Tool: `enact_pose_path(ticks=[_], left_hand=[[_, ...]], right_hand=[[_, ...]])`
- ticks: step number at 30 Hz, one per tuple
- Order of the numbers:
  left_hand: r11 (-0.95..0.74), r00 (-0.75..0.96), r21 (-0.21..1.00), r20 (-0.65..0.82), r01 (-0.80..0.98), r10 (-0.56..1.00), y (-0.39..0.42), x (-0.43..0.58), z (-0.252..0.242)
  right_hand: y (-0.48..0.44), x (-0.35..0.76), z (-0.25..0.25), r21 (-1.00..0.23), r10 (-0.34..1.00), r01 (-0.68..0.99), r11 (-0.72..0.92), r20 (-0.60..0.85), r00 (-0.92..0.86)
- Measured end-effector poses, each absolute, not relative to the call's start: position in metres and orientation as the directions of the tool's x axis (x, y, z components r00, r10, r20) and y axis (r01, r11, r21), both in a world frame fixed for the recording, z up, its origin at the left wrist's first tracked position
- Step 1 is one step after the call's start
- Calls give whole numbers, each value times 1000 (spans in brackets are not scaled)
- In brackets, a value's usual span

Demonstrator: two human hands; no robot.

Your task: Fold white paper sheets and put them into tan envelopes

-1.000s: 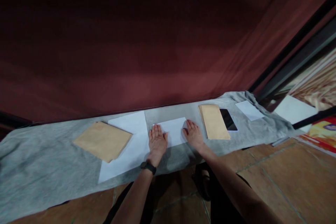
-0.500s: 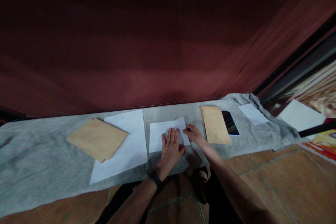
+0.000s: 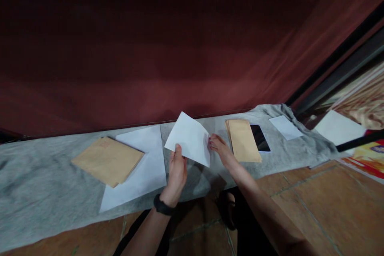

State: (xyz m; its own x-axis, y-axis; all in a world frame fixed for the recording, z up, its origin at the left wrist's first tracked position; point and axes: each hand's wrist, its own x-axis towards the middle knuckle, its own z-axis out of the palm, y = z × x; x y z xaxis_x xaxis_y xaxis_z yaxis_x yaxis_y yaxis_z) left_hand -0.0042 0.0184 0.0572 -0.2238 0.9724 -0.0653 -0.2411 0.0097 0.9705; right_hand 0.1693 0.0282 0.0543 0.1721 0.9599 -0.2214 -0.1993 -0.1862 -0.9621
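Note:
A folded sheet of white paper (image 3: 189, 136) is lifted off the grey cloth and tilted. My left hand (image 3: 177, 168), a dark band on its wrist, pinches the near left edge, thumb on top and the other fingers underneath. At the paper's right edge, my right hand (image 3: 220, 147) has its fingers bent and closed on the border; the fingertips are partly hidden. Just right of that hand lies a stack of brown envelopes (image 3: 246, 142), partly over a dark-screened phone or tablet (image 3: 260, 138).
More brown envelopes (image 3: 108, 160) rest on large white paper (image 3: 147, 172) at left. A small white sheet (image 3: 286, 127) lies far right on the grey cloth (image 3: 39, 192). A dark red upright surface (image 3: 168, 100) stands behind the cloth; tiled floor (image 3: 318, 204) is in front.
The white paper has come up off the cloth and turned. My left hand has gone from lying flat on it to gripping its near edge. My right hand stays by the right edge.

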Motion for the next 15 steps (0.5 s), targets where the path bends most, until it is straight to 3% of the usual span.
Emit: enact_pose_path(ticks=[4, 9, 12, 15], left_hand=[[51, -198, 892, -155, -450, 968, 14, -9, 55], [120, -200, 865, -244, -487, 949, 13, -24, 44], [166, -201, 886, -275, -433, 940, 12, -31, 39], [186, -231, 902, -291, -389, 928, 14, -42, 38]], right_hand=[[23, 164, 51, -854, 926, -360, -377, -363, -108], [22, 164, 48, -833, 925, -411, -371, -369, -87], [26, 172, 41, -922, 960, -299, -247, -274, 52], [32, 183, 32, -981, 978, -75, -180, -187, 92]])
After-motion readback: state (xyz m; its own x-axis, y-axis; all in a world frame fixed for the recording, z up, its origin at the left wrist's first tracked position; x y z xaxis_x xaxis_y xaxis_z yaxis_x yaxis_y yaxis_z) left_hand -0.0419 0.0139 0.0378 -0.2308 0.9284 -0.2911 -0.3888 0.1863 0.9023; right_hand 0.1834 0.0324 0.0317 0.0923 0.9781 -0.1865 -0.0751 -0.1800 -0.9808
